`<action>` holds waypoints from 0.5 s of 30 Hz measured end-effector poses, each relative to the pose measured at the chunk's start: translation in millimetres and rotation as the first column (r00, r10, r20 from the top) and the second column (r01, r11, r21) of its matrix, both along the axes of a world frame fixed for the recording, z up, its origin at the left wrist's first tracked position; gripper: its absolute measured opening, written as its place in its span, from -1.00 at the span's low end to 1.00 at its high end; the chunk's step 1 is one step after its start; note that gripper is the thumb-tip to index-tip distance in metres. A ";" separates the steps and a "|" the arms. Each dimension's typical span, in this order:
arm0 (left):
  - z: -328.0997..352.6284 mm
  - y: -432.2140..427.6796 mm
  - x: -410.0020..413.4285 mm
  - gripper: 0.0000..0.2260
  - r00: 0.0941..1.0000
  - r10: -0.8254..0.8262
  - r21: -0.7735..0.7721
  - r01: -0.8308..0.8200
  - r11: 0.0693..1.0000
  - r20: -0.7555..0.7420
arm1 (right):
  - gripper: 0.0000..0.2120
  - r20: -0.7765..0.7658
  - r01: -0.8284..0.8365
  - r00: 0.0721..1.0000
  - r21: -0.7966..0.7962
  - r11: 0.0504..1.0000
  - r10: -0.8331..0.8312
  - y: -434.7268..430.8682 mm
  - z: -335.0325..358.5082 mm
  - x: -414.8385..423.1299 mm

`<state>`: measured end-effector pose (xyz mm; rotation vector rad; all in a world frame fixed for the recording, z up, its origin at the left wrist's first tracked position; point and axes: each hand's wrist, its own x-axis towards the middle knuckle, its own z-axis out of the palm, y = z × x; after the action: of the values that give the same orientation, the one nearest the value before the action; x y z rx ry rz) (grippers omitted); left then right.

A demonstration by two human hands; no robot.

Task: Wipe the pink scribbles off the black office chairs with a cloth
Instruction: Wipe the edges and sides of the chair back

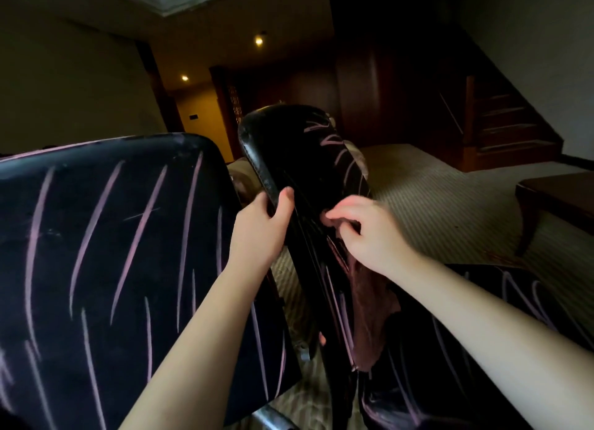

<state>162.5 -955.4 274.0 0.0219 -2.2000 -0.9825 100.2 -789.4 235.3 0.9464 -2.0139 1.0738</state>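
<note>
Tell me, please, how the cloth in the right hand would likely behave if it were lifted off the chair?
Probably floppy: the cloth hangs in loose folds below the right hand that grips it. Likely light, since that one grip seems to carry it. It should not roll or tip, though its texture is too dark to judge slipperiness.

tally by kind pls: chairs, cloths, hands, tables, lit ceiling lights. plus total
Black office chairs with pink scribbles: 3 (left chair, middle chair, right chair)
Cloth: 1
Hands: 2 (left hand, right hand)
Wooden table: 1
Lit ceiling lights: 2
Total: 9
</note>
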 end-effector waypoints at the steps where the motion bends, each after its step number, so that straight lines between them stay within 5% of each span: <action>1: -7.5 0.6 0.8 -0.76 0.998 0.012 -0.042 -0.009 0.999 0.056 | -0.69 -0.020 -0.002 1.000 0.003 1.000 0.003 -3.9 11.1 -0.1; 8: -37.1 -1.7 0.1 -0.68 0.986 0.056 -0.100 -0.040 0.994 0.159 | -0.70 -0.047 0.019 0.999 -0.074 0.997 -0.023 -14.3 -2.6 4.2; 15: -36.0 6.6 4.1 -0.69 0.987 0.069 -0.093 -0.056 0.994 0.145 | -0.67 -0.033 0.105 0.994 0.118 0.987 -0.102 2.0 6.0 11.7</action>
<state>166.5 -948.8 238.0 0.1259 -2.3611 -0.8722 111.9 -787.3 241.3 0.9012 -2.1005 0.8884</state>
